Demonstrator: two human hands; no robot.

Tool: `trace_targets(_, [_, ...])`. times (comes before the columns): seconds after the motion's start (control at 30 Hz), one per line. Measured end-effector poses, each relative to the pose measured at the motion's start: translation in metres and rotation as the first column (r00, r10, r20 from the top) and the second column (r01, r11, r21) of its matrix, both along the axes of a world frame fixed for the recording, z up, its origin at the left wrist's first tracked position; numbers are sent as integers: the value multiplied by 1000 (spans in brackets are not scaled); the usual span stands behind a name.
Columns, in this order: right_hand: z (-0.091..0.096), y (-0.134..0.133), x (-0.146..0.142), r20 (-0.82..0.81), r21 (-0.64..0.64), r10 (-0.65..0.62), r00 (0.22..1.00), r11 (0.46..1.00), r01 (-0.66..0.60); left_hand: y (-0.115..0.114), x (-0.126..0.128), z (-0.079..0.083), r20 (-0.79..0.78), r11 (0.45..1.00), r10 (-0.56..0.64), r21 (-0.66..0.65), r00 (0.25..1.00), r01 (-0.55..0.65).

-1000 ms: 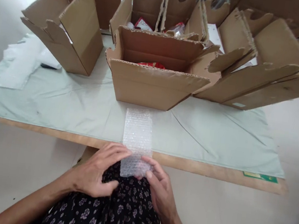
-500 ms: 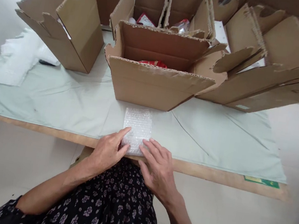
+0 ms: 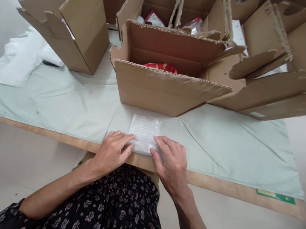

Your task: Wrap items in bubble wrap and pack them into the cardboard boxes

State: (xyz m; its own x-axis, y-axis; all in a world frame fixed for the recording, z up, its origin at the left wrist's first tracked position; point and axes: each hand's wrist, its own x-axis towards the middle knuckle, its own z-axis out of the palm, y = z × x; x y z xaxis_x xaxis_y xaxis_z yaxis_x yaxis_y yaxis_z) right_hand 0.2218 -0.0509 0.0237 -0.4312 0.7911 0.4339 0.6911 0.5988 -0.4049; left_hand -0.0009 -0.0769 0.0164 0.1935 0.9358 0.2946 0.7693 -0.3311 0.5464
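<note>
A small strip of clear bubble wrap (image 3: 144, 128) lies flat on the cloth near the table's front edge. Its near end looks thicker, as if folded over; whether anything is inside cannot be made out. At that end's left corner, my left hand (image 3: 114, 147) pinches the wrap between thumb and forefinger. My right hand (image 3: 171, 158) grips the opposite corner the same way, thumb low and fingers on top. Just beyond the wrap stands an open cardboard box (image 3: 162, 91) with a red packet (image 3: 162, 67) partly showing inside.
Another open cardboard box (image 3: 86, 40) stands at the left, beside a pile of white wrap sheets (image 3: 20, 62). More open boxes (image 3: 261, 92) crowd the back and right. Pale green cloth (image 3: 71, 107) covers the table, whose wooden edge (image 3: 217, 182) shows in front.
My right thumb has come up onto the wrap's near corner, and its fingers have drawn in. The near end of the wrap sits slightly farther from me. The view has shifted a little.
</note>
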Motion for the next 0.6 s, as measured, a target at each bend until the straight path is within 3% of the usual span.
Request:
trace_targets(0.07, [-1, 0, 1, 42, 9, 20, 999, 1000, -21, 7, 0, -1, -44, 999, 30, -24, 999, -31])
trace_targets(0.17, [-4, 2, 2, 99, -90, 141, 985, 987, -132, 6, -1, 2, -49, 999, 48, 8, 998, -47])
trace_targets(0.33, [-5, 9, 1, -15, -176, 182, 983, 968, -182, -8, -6, 11, -18, 995, -77, 59, 997, 78])
trace_targets(0.5, [2, 9, 0, 26, -90, 93, 995, 992, -91, 11, -8, 5, -37, 998, -15, 53, 999, 17])
trace_targets(0.6, [-1, 13, -3, 113, -45, 113, 987, 993, -108, 23, -8, 0, -58, 997, 66, 55, 996, -63])
